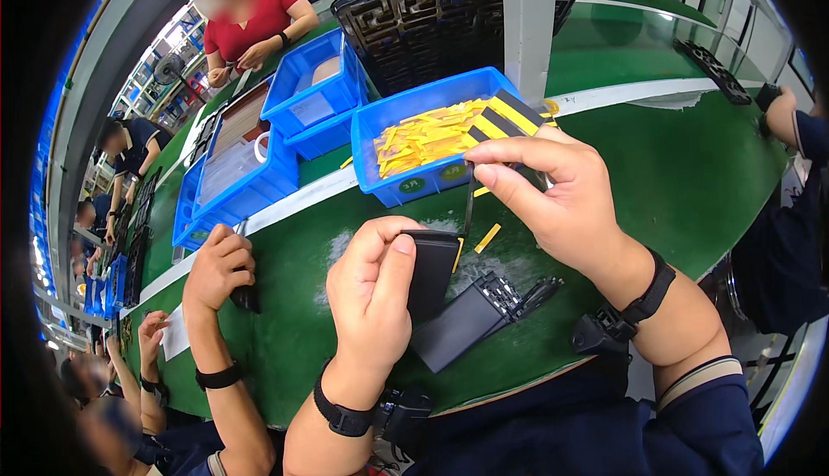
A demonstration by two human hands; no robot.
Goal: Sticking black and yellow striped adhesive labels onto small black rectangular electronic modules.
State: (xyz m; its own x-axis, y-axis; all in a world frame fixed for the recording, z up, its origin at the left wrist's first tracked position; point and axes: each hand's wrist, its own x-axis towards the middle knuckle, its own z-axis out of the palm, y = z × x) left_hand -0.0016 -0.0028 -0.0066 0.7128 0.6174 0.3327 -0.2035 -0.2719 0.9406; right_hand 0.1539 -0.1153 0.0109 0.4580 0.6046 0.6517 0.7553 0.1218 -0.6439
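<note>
My left hand [373,290] is closed around a flat black rectangular case [432,273], its thumb on the near face. A narrow yellow strip [458,256] shows at the case's right edge. Above it, thumb and forefinger of my right hand [553,187] pinch a thin black strip [470,204], which hangs down toward the case's top corner. A sheet with yellow and black stripes [509,117] shows just behind my right fingers; whether they grip it too is hidden. On the bench below lies a dark grey rectangular part [453,331] with black connectors and short cable at one end.
A blue bin [380,184] of yellow strips stands ahead, other blue bins [302,87] to its left. Loose yellow strips [488,238] lie on the green bench [673,182]. A grey post [528,27] rises behind. A co-worker's hand [216,269] is close at left; another person sits at right.
</note>
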